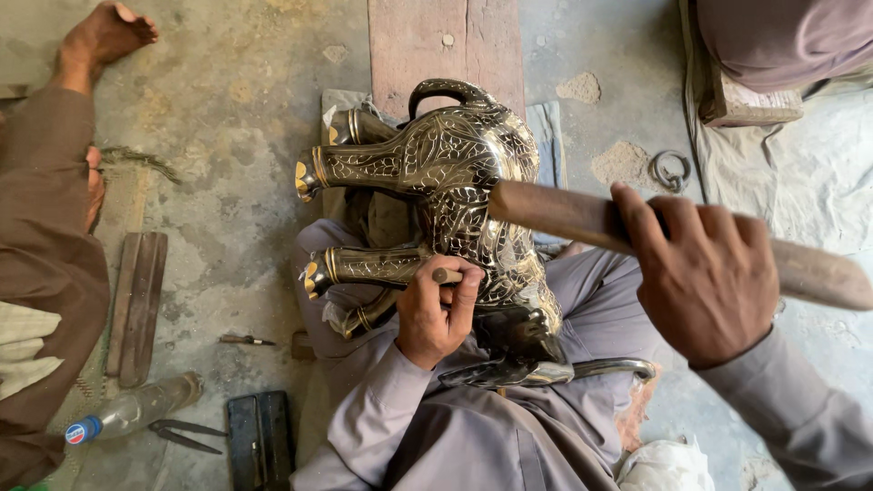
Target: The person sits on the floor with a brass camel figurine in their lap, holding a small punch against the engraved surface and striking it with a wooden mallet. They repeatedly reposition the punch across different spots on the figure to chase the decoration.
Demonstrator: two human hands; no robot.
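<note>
Chasing step: left hand (436, 309) pinching small punch (446, 275) against brass elephant (455, 182); right hand (705, 277) clenched round wooden mallet (582, 216). Next needs square, controlled blow.

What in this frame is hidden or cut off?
Head view:
- Chisel: tip hidden by the left hand.
- Wooden mallet: head blurred; handle end cut by the right edge, grip under the right hand.
- Metal elephant figure: underside hidden against the lap.
</note>
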